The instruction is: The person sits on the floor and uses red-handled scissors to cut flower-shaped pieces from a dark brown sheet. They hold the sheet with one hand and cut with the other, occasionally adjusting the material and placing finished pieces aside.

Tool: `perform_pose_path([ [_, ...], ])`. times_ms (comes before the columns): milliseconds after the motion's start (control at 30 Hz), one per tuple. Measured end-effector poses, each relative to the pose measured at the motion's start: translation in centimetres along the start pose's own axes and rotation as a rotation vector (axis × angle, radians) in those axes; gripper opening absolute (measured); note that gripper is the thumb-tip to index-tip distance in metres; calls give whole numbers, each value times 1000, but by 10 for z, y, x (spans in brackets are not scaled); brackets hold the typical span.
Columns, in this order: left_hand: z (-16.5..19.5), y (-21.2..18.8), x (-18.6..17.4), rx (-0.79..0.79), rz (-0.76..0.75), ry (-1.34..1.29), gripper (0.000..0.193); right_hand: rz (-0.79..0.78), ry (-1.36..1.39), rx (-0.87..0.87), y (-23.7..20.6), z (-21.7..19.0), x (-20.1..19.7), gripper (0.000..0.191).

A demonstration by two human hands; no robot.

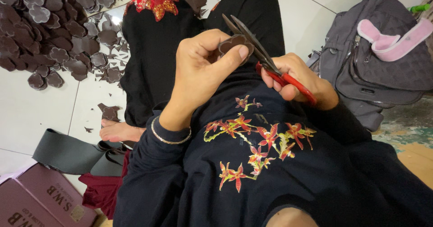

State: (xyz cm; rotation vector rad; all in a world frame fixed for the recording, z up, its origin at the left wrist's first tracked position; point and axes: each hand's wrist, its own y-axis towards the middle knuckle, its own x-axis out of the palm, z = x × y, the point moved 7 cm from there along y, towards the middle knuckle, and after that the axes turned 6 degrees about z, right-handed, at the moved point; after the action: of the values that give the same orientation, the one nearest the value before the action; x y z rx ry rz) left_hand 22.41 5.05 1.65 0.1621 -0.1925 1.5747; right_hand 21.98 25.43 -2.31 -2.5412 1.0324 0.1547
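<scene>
My left hand (203,69) pinches a small dark brown flower-shaped cutout (233,43) between thumb and fingers, held above my lap. My right hand (295,76) grips red-handled scissors (266,60), whose dark blades are parted and meet the cutout's right edge. Both hands hover over my black clothing with red and yellow flower embroidery (259,141). A thin bangle circles my left wrist.
A heap of brown flower-shaped cutouts (45,24) and scraps lies on the white tiled floor at upper left. A grey backpack (379,55) with a pink item on top sits at the right. A grey strip roll (67,152), maroon boxes (40,204) and a bare foot (119,131) are at lower left.
</scene>
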Motion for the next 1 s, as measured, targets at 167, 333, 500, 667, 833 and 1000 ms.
perform_pose_path([
  [167,-3,1,0,-4,1,19,11,40,5,0,-2,8,-1,91],
  [333,-9,6,-4,-97,3,-72,10,118,13,-35,3,1,-10,96],
  [500,-9,10,-8,-61,-14,77,9,158,-251,-185,6,-23,-28,89],
  [667,-12,11,-5,-38,-46,164,8,212,-563,-155,8,-28,-32,79],
  [833,-12,14,-7,-27,-31,317,12,217,-640,-103,10,-27,-31,72],
  [1000,-13,17,-7,12,-54,358,10,238,-605,-50,11,-22,-29,67],
])
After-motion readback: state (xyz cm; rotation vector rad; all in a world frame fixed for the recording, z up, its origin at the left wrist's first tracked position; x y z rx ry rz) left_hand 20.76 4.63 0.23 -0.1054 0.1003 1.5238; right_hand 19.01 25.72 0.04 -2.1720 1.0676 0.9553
